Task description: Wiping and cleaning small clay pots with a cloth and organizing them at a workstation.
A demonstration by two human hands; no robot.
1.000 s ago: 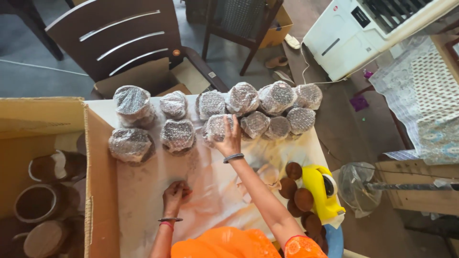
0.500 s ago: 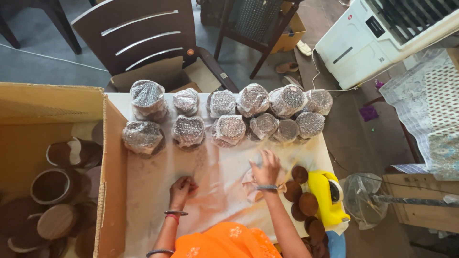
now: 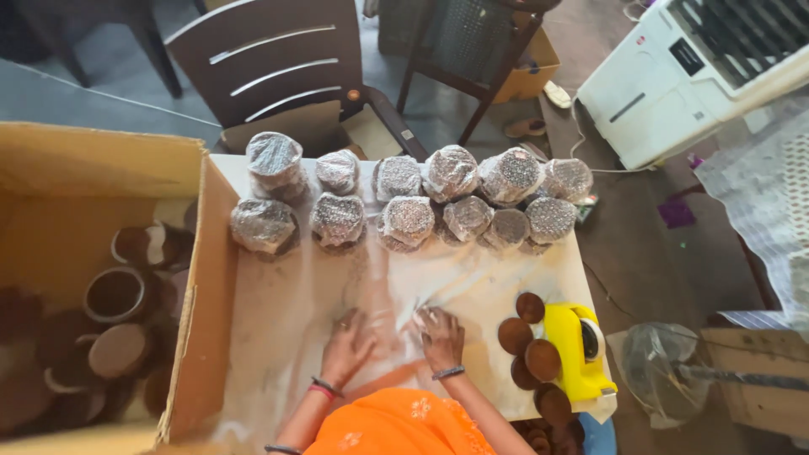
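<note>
My left hand (image 3: 348,343) and my right hand (image 3: 439,336) lie flat, fingers spread, on a clear plastic wrap sheet (image 3: 396,291) that covers the white table (image 3: 278,312). Neither hand holds anything. Several round items wrapped in bubble wrap (image 3: 409,221) stand in two rows along the table's far edge, well beyond both hands. Several brown round lids (image 3: 516,334) lie to the right of my right hand, next to a yellow tape dispenser (image 3: 578,349).
An open cardboard box (image 3: 198,278) at the left holds several brown wooden bowls (image 3: 115,295). A dark chair (image 3: 282,67) stands behind the table. A white appliance (image 3: 683,76) sits at the upper right, a clear plastic bag (image 3: 653,358) at the lower right.
My right hand drew back from the wrapped item in the near row and came down flat on the sheet. My left hand opened and moved right beside it.
</note>
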